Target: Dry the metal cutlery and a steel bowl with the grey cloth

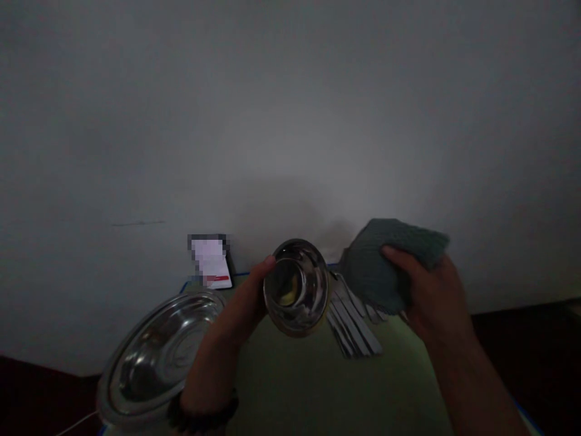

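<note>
My left hand (247, 298) grips a shiny metal bowl (318, 284) by its left side, thumb at the rim. The bowl is held up over the table, tilted so that its inside faces me. To the right, my right hand (433, 290) is closed on a grey-green cloth (385, 266), with the thumb on top and the other fingers mostly hidden behind it. The cloth is apart from the bowl. Several pieces of metal cutlery (351, 324) lie side by side on the table, between and below the bowl and the cloth.
A large metal basin (122, 387) stands at the table's left side, partly behind my left forearm. Behind it, a phone with a lit, blurred screen (211, 260) leans near the wall (290, 121). The green table (318, 387) has blue edging and meets the wall.
</note>
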Demonstrator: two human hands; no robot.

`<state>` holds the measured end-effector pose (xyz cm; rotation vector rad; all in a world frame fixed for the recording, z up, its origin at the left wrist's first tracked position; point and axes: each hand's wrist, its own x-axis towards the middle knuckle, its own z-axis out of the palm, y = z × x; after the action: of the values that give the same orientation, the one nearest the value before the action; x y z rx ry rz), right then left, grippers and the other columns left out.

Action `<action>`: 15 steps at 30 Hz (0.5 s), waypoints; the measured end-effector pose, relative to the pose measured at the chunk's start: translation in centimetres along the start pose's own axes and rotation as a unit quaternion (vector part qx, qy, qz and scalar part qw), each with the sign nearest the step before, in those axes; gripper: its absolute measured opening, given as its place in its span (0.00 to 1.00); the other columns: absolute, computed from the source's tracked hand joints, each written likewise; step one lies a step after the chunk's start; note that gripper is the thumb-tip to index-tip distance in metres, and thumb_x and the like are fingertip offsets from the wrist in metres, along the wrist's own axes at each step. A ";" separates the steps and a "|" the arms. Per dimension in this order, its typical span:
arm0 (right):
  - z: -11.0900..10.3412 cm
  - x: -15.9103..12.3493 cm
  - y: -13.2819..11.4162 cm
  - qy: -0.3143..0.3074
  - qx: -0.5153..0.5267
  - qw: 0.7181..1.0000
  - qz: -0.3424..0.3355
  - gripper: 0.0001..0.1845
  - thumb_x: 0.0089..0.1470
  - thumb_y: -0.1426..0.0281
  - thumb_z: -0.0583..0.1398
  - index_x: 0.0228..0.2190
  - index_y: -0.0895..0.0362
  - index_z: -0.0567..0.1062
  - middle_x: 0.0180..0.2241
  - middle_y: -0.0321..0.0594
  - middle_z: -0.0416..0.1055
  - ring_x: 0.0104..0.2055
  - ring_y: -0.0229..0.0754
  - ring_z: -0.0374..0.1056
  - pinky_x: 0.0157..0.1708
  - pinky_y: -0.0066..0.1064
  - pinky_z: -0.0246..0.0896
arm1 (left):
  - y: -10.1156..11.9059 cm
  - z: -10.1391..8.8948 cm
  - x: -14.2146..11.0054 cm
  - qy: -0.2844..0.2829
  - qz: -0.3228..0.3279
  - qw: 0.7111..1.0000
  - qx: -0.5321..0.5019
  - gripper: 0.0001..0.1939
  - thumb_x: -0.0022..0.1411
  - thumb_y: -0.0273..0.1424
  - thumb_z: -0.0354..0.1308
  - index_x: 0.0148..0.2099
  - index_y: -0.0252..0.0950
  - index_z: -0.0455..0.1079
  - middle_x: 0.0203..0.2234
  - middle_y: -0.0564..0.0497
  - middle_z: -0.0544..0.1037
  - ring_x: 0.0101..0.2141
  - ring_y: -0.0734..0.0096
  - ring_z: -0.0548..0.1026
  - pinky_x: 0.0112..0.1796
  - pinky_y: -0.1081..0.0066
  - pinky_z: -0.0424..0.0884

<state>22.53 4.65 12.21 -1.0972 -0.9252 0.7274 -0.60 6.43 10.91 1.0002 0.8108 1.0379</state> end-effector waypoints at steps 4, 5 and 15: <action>0.5 -1.9 -0.9 -0.009 -0.146 0.971 -0.190 0.13 0.47 0.65 0.62 0.37 0.53 0.69 0.33 0.38 0.70 0.33 0.41 0.67 0.33 0.34 0.66 | -0.5 1.0 0.1 -0.036 -0.019 0.999 -0.019 0.22 0.59 0.46 0.51 0.41 0.34 0.74 0.32 0.47 0.80 0.40 0.57 0.75 0.40 0.65 0.68; 0.9 -2.4 -1.0 -0.082 -0.175 0.956 -0.220 0.12 0.48 0.67 0.61 0.37 0.52 0.69 0.34 0.38 0.70 0.34 0.41 0.67 0.34 0.34 0.66 | -0.6 1.3 0.2 -0.044 -0.016 0.998 -0.029 0.22 0.59 0.46 0.51 0.41 0.34 0.74 0.32 0.47 0.80 0.40 0.57 0.75 0.40 0.65 0.68; 2.5 -2.8 -1.8 -0.380 -0.273 0.856 -0.222 0.09 0.57 0.69 0.55 0.39 0.52 0.72 0.40 0.36 0.73 0.43 0.38 0.68 0.46 0.33 0.62 | -0.9 2.1 0.1 -0.044 -0.014 0.998 -0.029 0.20 0.58 0.45 0.53 0.42 0.35 0.74 0.32 0.50 0.80 0.38 0.60 0.74 0.38 0.68 0.68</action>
<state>19.09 2.71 13.60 -1.0093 -2.0891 0.5075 1.54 5.77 10.77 0.9765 0.7167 0.9803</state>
